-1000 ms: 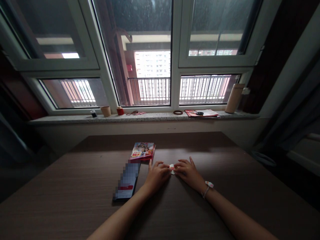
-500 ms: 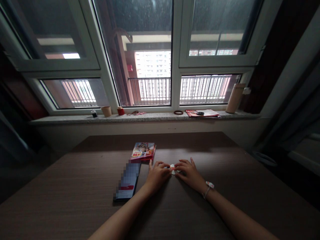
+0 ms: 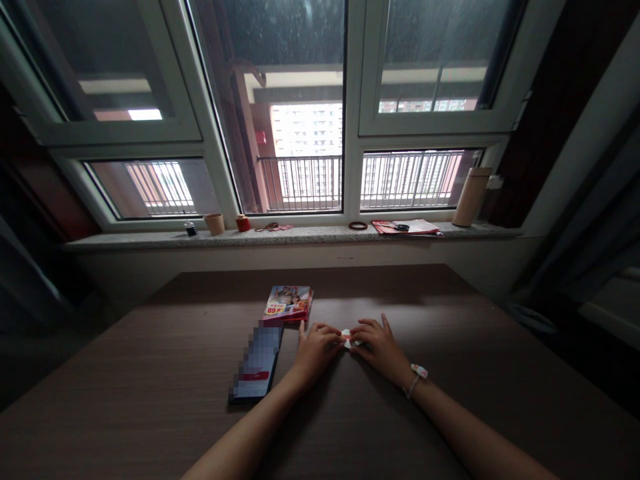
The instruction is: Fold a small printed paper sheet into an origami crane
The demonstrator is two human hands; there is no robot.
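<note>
Between my two hands lies a small white piece with a red middle (image 3: 347,339), which looks like folded paper. My left hand (image 3: 316,350) pinches its left side with thumb apart and fingertips together. From the other side my right hand (image 3: 381,351), with a bracelet (image 3: 419,371) at the wrist, holds its right edge between thumb and fingers. My fingers cover much of the piece. Left of my left hand a phone (image 3: 260,363) lies face up, partly pixelated. Just beyond the phone sits a stack of colourful printed flyers (image 3: 290,303).
The brown table (image 3: 390,287) reaches to the wall under the window. Along the stone sill (image 3: 310,235) stand a small dark bottle (image 3: 190,229), a paper cup (image 3: 214,225), a red jar (image 3: 243,223), a dark ring (image 3: 357,226), papers (image 3: 425,229) with scissors (image 3: 401,227), and a tall flask (image 3: 471,197).
The whole view has shifted very slightly. Both hands keep their places on the white and red piece, with only tiny finger movement.
</note>
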